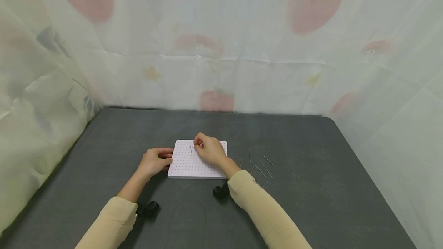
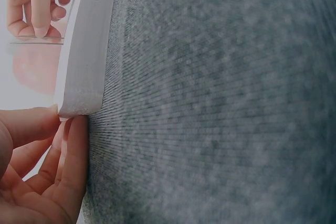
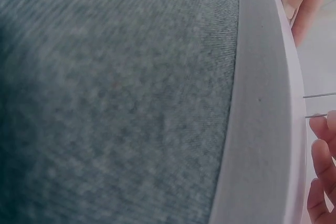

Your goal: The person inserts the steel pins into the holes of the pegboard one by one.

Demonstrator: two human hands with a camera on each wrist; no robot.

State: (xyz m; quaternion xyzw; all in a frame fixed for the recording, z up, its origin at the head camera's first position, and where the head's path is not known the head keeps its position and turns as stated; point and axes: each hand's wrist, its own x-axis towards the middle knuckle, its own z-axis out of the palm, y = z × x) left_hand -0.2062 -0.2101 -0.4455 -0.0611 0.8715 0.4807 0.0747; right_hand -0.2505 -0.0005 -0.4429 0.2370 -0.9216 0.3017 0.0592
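Note:
A white pegboard with rows of small holes lies on the dark table. My left hand holds its left edge; in the left wrist view, the thumb and fingers pinch a corner. One thin metal pin stands upright in the board's far part. Just right of it, my right hand pinches a second thin metal pin, whose lower end meets the board's surface in the right wrist view. Whether that end sits in a hole cannot be told.
Several loose metal pins lie scattered on the table right of the board, some beside the right forearm. Each wrist wears a black camera mount. A patterned curtain hangs behind the table's far edge and along both sides.

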